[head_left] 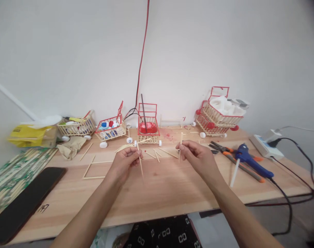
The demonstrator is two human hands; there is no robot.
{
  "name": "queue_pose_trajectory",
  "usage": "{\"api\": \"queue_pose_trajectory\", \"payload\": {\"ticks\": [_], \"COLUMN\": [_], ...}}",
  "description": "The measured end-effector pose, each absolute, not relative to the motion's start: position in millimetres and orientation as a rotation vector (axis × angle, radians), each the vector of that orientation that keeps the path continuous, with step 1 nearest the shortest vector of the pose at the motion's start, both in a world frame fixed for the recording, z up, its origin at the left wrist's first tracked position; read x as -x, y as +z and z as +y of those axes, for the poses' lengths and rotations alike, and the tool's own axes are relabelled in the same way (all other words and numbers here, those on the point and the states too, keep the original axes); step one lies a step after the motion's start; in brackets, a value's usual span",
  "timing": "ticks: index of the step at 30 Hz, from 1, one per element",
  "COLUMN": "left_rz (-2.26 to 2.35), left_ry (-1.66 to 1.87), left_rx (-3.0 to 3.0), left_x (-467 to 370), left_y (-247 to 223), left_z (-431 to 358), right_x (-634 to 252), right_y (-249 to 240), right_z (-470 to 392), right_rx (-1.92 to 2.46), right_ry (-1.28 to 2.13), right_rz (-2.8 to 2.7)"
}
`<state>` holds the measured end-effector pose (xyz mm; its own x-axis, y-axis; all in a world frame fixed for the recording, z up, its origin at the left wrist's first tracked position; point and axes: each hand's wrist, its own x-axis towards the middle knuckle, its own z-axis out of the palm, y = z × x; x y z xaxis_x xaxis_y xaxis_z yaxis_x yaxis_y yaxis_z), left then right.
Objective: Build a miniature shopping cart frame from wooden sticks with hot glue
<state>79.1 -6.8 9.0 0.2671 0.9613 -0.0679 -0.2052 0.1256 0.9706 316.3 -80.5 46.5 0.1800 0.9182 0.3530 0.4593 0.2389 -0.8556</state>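
Note:
My left hand is closed in a pinch on a thin wooden stick, which points down at a slant over the table. To its right, my right hand pinches another wooden stick, held nearly upright. The two hands are apart. Several loose sticks lie on the wooden table between and behind them. A stick frame rests left of my left hand, partly hidden by it.
Small stick carts stand along the wall. At right are a blue glue gun, pliers and a power strip with cables. A black phone and wrapped sticks lie at left.

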Motion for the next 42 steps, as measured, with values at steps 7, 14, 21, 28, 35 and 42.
{"api": "queue_pose_trajectory", "payload": {"ticks": [7,14,21,28,35,42], "left_rz": [0.873,0.908,0.871,0.846,0.81,0.704], "left_ry": [1.013,0.975,0.982,0.887,0.848,0.869], "left_rx": [-0.969,-1.005,-1.004,-0.948,-0.891,-0.869], "left_x": [-83.1,-92.1,-109.1,-101.1,-101.0,-103.9], "left_y": [14.2,31.6,31.5,20.7,11.3,9.3], "left_z": [-5.1,4.1,14.6,10.1,5.0,-0.2], "right_x": [-293.8,-273.9,-281.3,-296.3,-293.2,-274.1], "right_y": [33.5,12.6,9.8,23.4,32.4,19.0], "right_z": [-35.6,-23.1,-27.6,-46.0,-64.7,-71.9], "right_rx": [1.288,1.202,1.257,1.739,1.947,1.551], "right_ry": [0.748,0.886,0.919,0.657,0.276,0.533], "right_rz": [-1.525,-1.556,-1.541,-1.957,-1.947,-1.859]}}
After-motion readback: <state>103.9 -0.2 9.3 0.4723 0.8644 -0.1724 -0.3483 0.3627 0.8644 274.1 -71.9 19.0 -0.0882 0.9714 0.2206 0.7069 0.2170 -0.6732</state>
